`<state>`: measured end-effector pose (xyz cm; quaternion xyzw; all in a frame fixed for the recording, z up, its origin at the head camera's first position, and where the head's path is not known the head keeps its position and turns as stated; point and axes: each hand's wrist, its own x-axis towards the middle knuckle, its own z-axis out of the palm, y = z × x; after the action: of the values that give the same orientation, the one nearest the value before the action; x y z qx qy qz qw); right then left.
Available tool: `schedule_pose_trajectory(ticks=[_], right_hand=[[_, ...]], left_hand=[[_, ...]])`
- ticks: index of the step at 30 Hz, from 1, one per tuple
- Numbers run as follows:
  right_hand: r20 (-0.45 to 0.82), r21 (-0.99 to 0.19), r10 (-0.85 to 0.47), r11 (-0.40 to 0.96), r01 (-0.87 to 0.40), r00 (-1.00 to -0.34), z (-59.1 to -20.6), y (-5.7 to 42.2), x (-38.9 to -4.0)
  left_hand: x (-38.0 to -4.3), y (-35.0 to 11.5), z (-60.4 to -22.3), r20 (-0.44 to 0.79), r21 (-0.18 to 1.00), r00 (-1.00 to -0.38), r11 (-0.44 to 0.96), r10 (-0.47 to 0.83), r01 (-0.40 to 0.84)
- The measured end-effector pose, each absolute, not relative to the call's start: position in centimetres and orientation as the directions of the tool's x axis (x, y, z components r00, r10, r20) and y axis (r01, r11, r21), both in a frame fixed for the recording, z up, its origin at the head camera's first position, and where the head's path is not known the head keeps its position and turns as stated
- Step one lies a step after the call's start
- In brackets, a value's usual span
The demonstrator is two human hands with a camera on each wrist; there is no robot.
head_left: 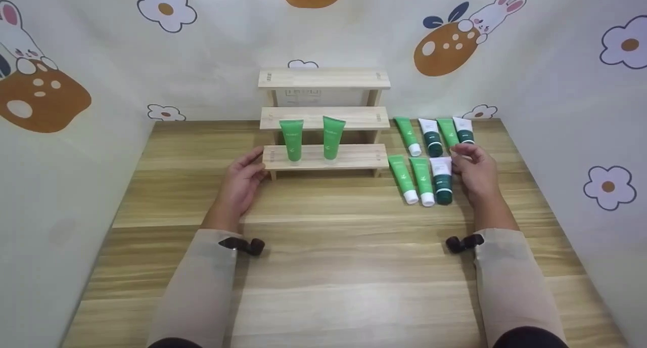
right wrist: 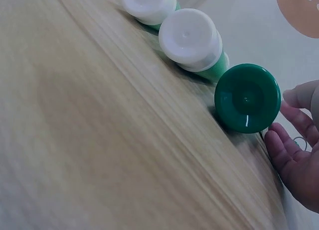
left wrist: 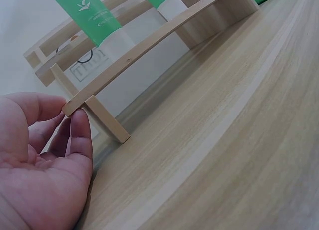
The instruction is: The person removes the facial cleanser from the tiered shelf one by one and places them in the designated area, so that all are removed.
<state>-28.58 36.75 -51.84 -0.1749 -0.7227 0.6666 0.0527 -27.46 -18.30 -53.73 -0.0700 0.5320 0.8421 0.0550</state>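
Observation:
A three-step wooden display rack (head_left: 324,118) stands at the back of the table. Two green squeeze tubes (head_left: 291,140) stand on their white caps on its lowest step. My left hand (head_left: 242,183) pinches the left end of that step between thumb and fingers (left wrist: 79,130). To the right of the rack, several tubes lie in two rows. Beside the front row's white and dark green tube (head_left: 442,181) is my right hand (head_left: 475,173), thumb and fingers parted, fingertips close to its side. That hand overlaps the rear row's rightmost tube (head_left: 463,128), hiding its cap end.
Green tubes with white caps (head_left: 404,181) lie left of the dark green one in the front row. A printed cloth (head_left: 227,49) hangs behind the table and along both sides. The wooden tabletop (head_left: 349,267) stretches in front of the rack.

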Motion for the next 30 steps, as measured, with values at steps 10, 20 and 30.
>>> schedule_pose_trajectory(ticks=[10, 20, 30], right_hand=[[-0.171, -0.982, 0.33, 0.017, 0.187, -0.928, -51.1, 36.5, -28.3], [-0.172, -0.985, 0.309, -0.064, 0.16, -0.935, -49.1, 34.8, -28.3], [0.058, -0.998, 0.159, -0.006, -0.06, -0.986, -47.0, 30.2, -27.7]], left_hand=[[-27.4, -18.2, -53.7, -0.181, 0.884, -0.983, -0.434, 0.024, -0.174], [-27.5, -18.3, -53.6, -0.175, 0.886, -0.984, -0.431, 0.028, -0.17], [-27.4, -18.3, -53.4, -0.203, 0.889, -0.979, -0.415, 0.023, -0.194]])
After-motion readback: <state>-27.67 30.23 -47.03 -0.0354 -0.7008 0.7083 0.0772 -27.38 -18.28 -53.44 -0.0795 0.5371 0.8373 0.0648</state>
